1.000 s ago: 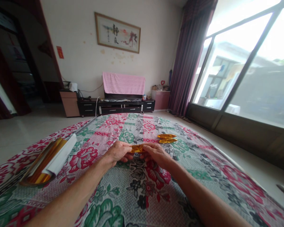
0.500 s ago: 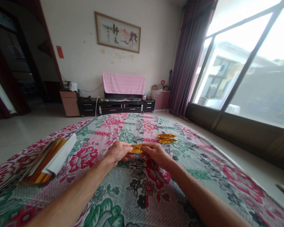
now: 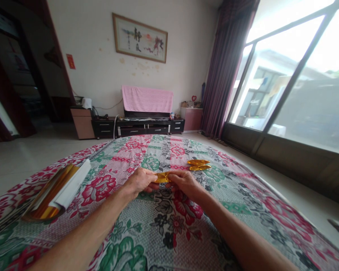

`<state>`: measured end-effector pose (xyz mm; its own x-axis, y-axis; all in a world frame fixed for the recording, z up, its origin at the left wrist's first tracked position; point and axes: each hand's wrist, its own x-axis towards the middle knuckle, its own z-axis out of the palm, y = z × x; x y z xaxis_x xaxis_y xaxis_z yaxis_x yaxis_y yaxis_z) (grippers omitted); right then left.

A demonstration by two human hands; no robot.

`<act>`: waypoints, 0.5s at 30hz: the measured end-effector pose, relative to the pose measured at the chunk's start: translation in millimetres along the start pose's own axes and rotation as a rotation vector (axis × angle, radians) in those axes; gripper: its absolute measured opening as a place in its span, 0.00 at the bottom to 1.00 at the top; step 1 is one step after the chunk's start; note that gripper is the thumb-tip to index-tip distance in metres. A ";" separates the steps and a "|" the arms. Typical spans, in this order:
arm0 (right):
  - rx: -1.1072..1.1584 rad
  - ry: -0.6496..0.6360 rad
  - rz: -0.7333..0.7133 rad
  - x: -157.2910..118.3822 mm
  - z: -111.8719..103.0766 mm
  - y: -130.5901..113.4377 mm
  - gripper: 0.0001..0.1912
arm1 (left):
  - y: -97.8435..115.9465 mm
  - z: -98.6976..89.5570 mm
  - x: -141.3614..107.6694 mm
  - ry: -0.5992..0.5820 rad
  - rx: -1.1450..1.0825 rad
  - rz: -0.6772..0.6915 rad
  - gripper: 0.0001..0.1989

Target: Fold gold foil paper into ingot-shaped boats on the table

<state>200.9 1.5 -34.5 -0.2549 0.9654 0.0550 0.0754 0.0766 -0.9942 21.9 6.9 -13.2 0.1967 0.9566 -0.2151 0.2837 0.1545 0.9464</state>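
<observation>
A small folded piece of gold foil (image 3: 162, 177) is held between my two hands, over the middle of the flowered cloth. My left hand (image 3: 142, 180) pinches its left end between thumb and fingers. On its right end, my right hand (image 3: 184, 181) has a similar pinch. Beyond my right hand lie two slim gold foil shapes with pointed ends, a rear one (image 3: 198, 162) and a front one (image 3: 200, 168), side by side on the cloth.
At the left of the flowered cloth (image 3: 130, 154) lies a stack of gold sheets (image 3: 49, 211) with a rolled white sheet (image 3: 72, 186). Further back stand a low black cabinet (image 3: 144, 128) and a pink-covered screen (image 3: 147, 98). A window is at the right.
</observation>
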 end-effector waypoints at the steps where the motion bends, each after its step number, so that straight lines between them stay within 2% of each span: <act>1: 0.003 0.003 0.001 -0.1 0.1 -0.1 0.13 | 0.6 -0.9 -0.4 -0.020 -0.006 -0.005 0.15; 4: 0.013 -0.003 0.005 0.2 -0.3 0.7 0.13 | 1.8 -2.1 -1.0 -0.047 -0.006 -0.010 0.15; 11: 0.019 -0.003 0.005 0.4 -0.6 0.6 0.13 | 2.0 1.0 -1.5 0.020 0.015 0.012 0.16; 15: -0.010 -0.049 -0.002 -1.4 -1.4 -2.5 0.13 | 3.0 1.4 -2.3 0.035 0.002 0.001 0.17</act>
<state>202.4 0.2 -32.0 -0.3021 0.9518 0.0526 0.0844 0.0817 -0.9931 23.6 4.8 -10.2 0.1640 0.9648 -0.2057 0.2851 0.1533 0.9462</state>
